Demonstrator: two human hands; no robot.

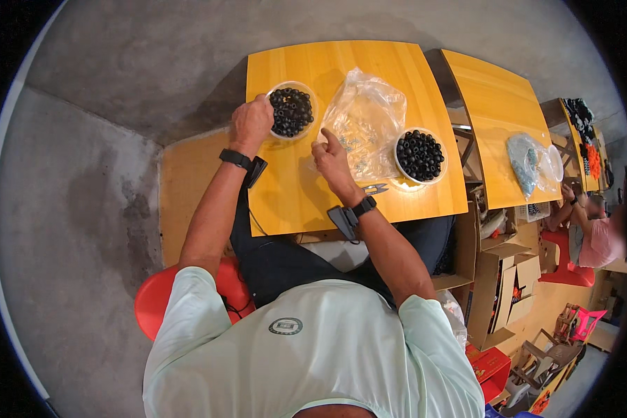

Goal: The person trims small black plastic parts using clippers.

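My left hand [251, 124] is closed at the left rim of a round clear plastic tub [314, 115], its fingertips partly hidden. Inside lie many black beads [292, 111] with holes through them. My right hand [333, 163] is beside the left edge of a clear plastic bag [369, 104], index finger stretched out and thumb apart, with nothing visible in it. Small pale pieces show through the bag, too small to name. To the right stands a second tub [399, 167] of black beads [421, 155]. Small thread snips [375, 189] lie near my right wrist.
The yellow table [292, 202] ends just in front of my lap. Right of it stands another yellow table [488, 90] bearing a bag of bluish pieces [526, 164]. Open cardboard boxes [501, 292] sit on the floor to the right; farther off, a person [599, 240] sits on a red stool.
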